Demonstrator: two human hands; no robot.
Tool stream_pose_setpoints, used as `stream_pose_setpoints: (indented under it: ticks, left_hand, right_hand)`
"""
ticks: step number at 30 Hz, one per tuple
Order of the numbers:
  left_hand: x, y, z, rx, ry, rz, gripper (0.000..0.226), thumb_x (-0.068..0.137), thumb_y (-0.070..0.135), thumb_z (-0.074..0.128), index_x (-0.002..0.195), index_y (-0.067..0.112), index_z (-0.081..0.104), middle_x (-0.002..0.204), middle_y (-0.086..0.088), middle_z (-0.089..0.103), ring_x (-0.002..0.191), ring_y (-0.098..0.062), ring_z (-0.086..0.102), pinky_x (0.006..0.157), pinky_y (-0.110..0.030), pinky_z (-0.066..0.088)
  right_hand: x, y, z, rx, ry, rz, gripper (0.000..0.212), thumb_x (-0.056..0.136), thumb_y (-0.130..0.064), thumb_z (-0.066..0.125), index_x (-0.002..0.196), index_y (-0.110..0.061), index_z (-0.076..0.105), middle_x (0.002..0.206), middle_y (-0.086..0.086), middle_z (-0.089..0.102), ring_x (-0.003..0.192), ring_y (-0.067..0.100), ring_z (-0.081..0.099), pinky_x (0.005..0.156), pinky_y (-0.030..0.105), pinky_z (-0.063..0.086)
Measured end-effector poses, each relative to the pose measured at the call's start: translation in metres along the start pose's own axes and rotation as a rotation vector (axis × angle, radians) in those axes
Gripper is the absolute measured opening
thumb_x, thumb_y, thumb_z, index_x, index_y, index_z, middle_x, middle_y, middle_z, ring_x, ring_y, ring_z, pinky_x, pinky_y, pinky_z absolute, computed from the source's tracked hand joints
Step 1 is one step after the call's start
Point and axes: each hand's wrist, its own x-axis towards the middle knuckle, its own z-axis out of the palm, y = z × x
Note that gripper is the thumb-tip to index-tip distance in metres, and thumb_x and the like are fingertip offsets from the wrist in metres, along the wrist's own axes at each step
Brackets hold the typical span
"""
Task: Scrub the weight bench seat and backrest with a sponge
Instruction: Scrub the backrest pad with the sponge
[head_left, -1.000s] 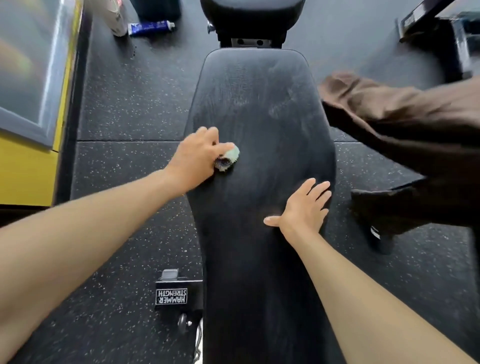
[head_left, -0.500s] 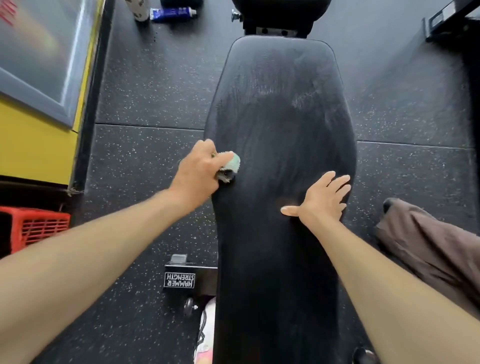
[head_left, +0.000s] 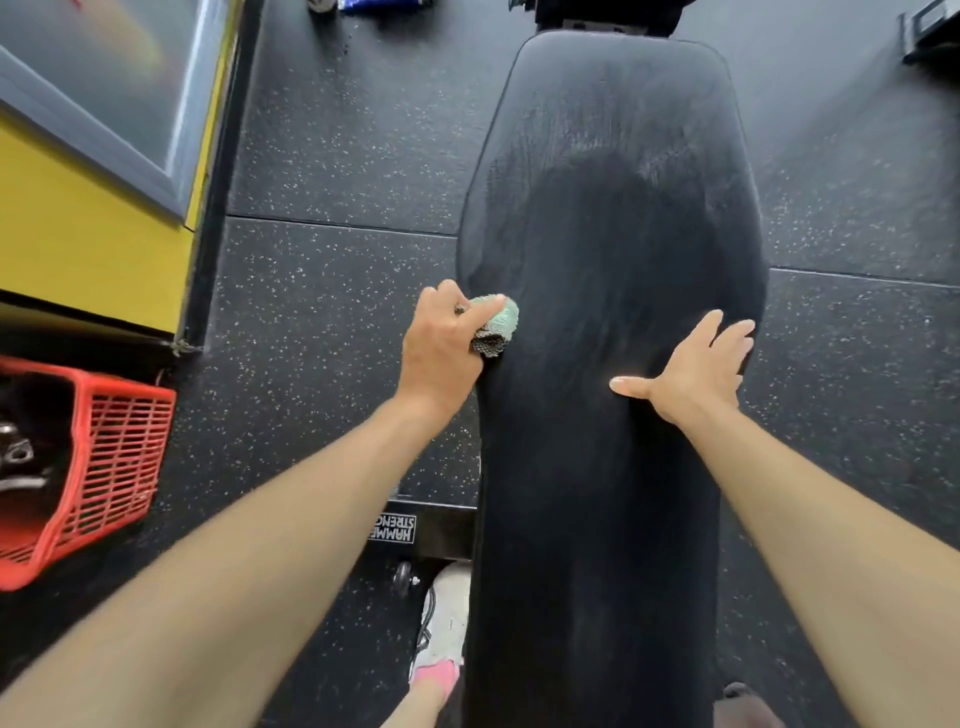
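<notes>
Head view looks straight down the long black weight bench pad (head_left: 613, 260), which runs from the bottom of the frame up to a second cushion partly cut off at the top edge. The left hand (head_left: 441, 345) is curled around a sponge (head_left: 496, 325), fingers wrapped over its top and thumb tucked beneath, and it presses the sponge against the pad's left edge, right where the pad pinches in at its waist. The sponge shows a pale green face on top and a darker mesh scouring layer underneath; part of it pokes out past the knuckles toward the middle of the pad. The right hand (head_left: 691, 371) lies flat on the right half of the pad, fingers spread and pointing up the bench, thumb stuck out to the left toward the sponge. It holds nothing. The two hands sit nearly level with each other, a bare strip of pad between them. The upper part of the pad carries dull, streaky marks, possibly wet, though the sheen is hard to read. On the speckled rubber floor (head_left: 332, 291) to the left stands a red plastic basket (head_left: 104, 467) beside a yellow wall base (head_left: 78, 249). Under the left forearm the bench frame bears a white label (head_left: 397, 528), and a white and pink shoe (head_left: 439, 639) shows just beside the bench.
</notes>
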Motion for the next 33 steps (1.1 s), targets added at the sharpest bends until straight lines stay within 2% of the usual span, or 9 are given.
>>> stream_pose_setpoints:
  ticks: [3,9,11,14,16,20,27,29,33]
  left_hand:
    - [-0.037,0.015,0.008,-0.037,0.028,-0.068,0.064,0.057,-0.018,0.052,0.104,0.019,0.071,0.082,-0.01,0.051,0.078,-0.019,0.035,0.048,-0.035,0.048]
    - [-0.139,0.036,0.002,-0.053,-0.189,0.143,0.063,0.058,-0.015,0.048,0.107,0.024,0.056,0.085,-0.004,0.044,0.075,-0.02,0.037,0.047,-0.03,0.042]
    - [-0.176,0.043,-0.002,-0.048,-0.303,0.259,0.059,0.06,-0.013,0.039,0.102,0.021,0.061,0.084,-0.002,0.044,0.072,-0.019,0.036,0.051,-0.028,0.04]
    - [-0.209,0.046,-0.016,0.021,-0.546,0.596,0.045,0.064,-0.005,0.054,0.1,0.021,0.064,0.08,-0.001,0.048,0.072,-0.017,0.035,0.06,-0.029,0.039]
    - [-0.194,0.038,-0.02,0.049,-0.545,0.724,0.046,0.067,-0.005,0.052,0.105,0.021,0.062,0.08,-0.001,0.048,0.074,-0.016,0.034,0.065,-0.027,0.033]
    - [-0.112,0.021,-0.015,0.123,-0.249,0.471,0.055,0.062,-0.013,0.047,0.105,0.018,0.062,0.077,-0.009,0.05,0.073,-0.019,0.034,0.058,-0.033,0.039]
    - [-0.114,0.078,0.011,0.238,-0.111,-0.02,0.058,0.054,-0.019,0.064,0.103,0.012,0.069,0.079,-0.012,0.05,0.07,-0.03,0.051,0.05,-0.027,0.036]
    - [-0.154,0.1,0.022,0.237,-0.197,0.131,0.062,0.048,-0.016,0.068,0.104,0.011,0.069,0.077,-0.01,0.05,0.068,-0.027,0.05,0.049,-0.026,0.034]
    - [-0.22,0.127,0.014,0.21,-0.63,0.815,0.053,0.055,0.001,0.07,0.105,0.015,0.065,0.083,-0.003,0.053,0.072,-0.019,0.049,0.055,-0.027,0.041]
  right_hand:
    - [-0.021,0.011,0.014,0.046,0.156,-0.122,0.109,0.078,-0.042,0.073,0.152,-0.009,0.0,0.158,0.017,-0.013,0.147,0.032,-0.003,0.118,0.049,0.013]
    - [-0.072,0.033,0.058,0.028,0.368,-0.335,0.06,0.099,-0.028,0.048,0.148,-0.003,0.024,0.158,0.017,0.007,0.145,0.031,0.016,0.119,0.047,0.014]
    - [-0.088,0.042,0.07,0.055,0.34,-0.306,0.057,0.1,-0.026,0.046,0.148,-0.003,0.026,0.158,0.017,0.009,0.143,0.032,0.02,0.117,0.049,0.018]
    - [-0.113,0.056,0.083,0.065,0.31,-0.28,0.054,0.1,-0.025,0.043,0.147,-0.004,0.027,0.158,0.016,0.011,0.141,0.034,0.023,0.114,0.051,0.025]
    - [-0.125,0.068,0.09,0.038,0.307,-0.289,0.053,0.1,-0.025,0.042,0.147,-0.004,0.027,0.157,0.017,0.012,0.141,0.033,0.025,0.115,0.049,0.024]
    - [-0.139,0.098,0.1,0.031,0.294,-0.271,0.052,0.101,-0.024,0.04,0.146,-0.003,0.028,0.157,0.019,0.013,0.142,0.031,0.025,0.117,0.044,0.018]
    - [-0.161,0.151,0.103,0.226,0.227,-0.11,0.052,0.102,-0.026,0.036,0.148,-0.007,0.024,0.158,0.015,0.013,0.142,0.03,0.022,0.113,0.043,0.03]
    - [-0.167,0.167,0.102,0.303,0.201,-0.088,0.051,0.102,-0.026,0.035,0.149,-0.009,0.024,0.157,0.012,0.018,0.143,0.026,0.021,0.112,0.041,0.029]
    - [-0.177,0.202,0.099,0.437,0.169,-0.017,0.047,0.101,-0.027,0.033,0.147,-0.014,0.028,0.146,0.006,0.039,0.134,0.021,0.035,0.103,0.039,0.035]
